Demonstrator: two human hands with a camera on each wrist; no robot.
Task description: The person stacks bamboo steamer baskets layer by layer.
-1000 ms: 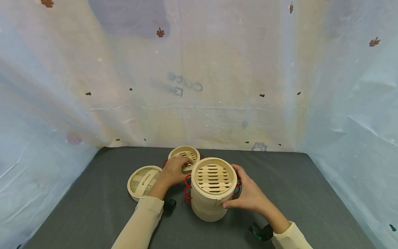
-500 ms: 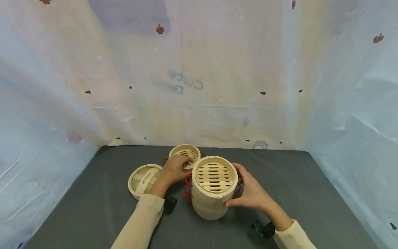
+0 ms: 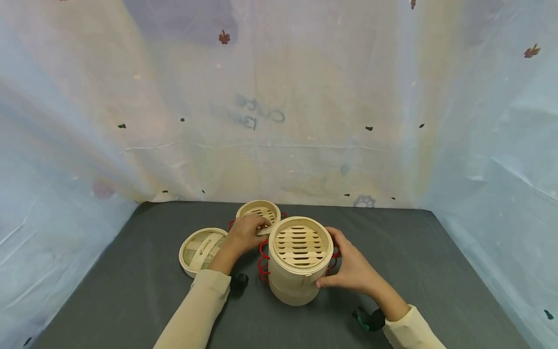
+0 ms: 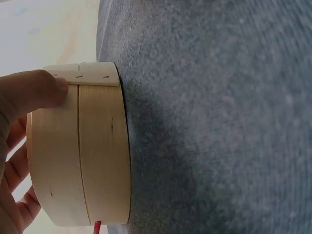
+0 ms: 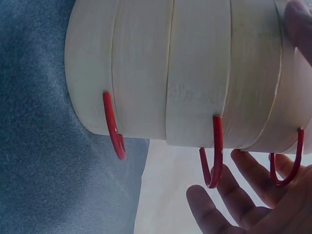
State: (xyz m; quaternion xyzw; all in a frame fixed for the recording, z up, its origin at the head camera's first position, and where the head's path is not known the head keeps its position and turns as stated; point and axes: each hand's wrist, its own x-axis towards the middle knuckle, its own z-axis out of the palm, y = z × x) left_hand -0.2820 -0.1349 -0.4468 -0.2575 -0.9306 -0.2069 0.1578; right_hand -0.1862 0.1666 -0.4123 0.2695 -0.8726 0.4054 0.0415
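Observation:
My left hand (image 3: 245, 232) grips the near left rim of a small round bamboo steamer basket (image 3: 258, 204) at the back. In the left wrist view the thumb (image 4: 46, 90) presses its outer wall (image 4: 105, 156), with the fingers over the top side. My right hand (image 3: 350, 269) holds the right side of a taller stack of bamboo steamer baskets (image 3: 293, 292). Its thumb lies at the front near the upper tier, and the fingers reach behind. Red ring handles (image 5: 218, 151) stick out beside those fingers in the right wrist view. The stack's slatted top tier shows no food.
A round bamboo lid (image 3: 192, 254) with a strap handle lies left of the back basket, partly behind the left forearm. Dark grey cloth (image 3: 392, 252) covers the table. Pale plastic sheeting (image 3: 305, 97) hangs behind and at both sides.
Both hands keep their places on the steamer baskets. The scene sits slightly higher in the head view, as the camera has tilted down a little.

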